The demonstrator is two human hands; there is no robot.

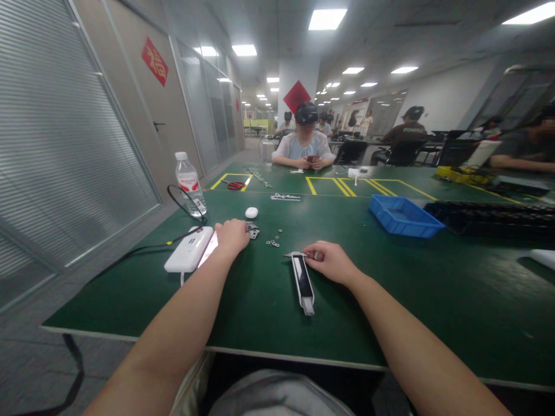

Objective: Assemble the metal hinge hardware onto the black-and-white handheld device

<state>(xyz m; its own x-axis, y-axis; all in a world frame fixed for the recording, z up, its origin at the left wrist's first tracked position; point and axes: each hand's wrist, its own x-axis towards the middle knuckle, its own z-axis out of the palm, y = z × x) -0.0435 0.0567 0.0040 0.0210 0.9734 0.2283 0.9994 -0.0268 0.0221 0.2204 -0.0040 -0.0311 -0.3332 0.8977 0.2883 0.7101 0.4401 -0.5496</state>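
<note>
My left hand (233, 238) is closed, its fingertips on a small metal piece with holes (253, 231) on the green table. Curled at the upper end of a long white-framed device with a dark face (302, 277), my right hand (332, 261) grips a thin pointed metal rod (292, 255). The rod lies crosswise over that end; its exact kind cannot be made out. Several small metal rings (273, 242) are scattered between my hands. Beyond my left hand sits a rounded white case (251, 212).
Left of my left hand are a white power bank (189, 251) with a cable, a partly hidden phone (208, 251) and a water bottle (189, 185). A blue tray (403, 216) stands to the right. Red-handled scissors (236, 185) lie farther back. A person (303, 144) sits opposite.
</note>
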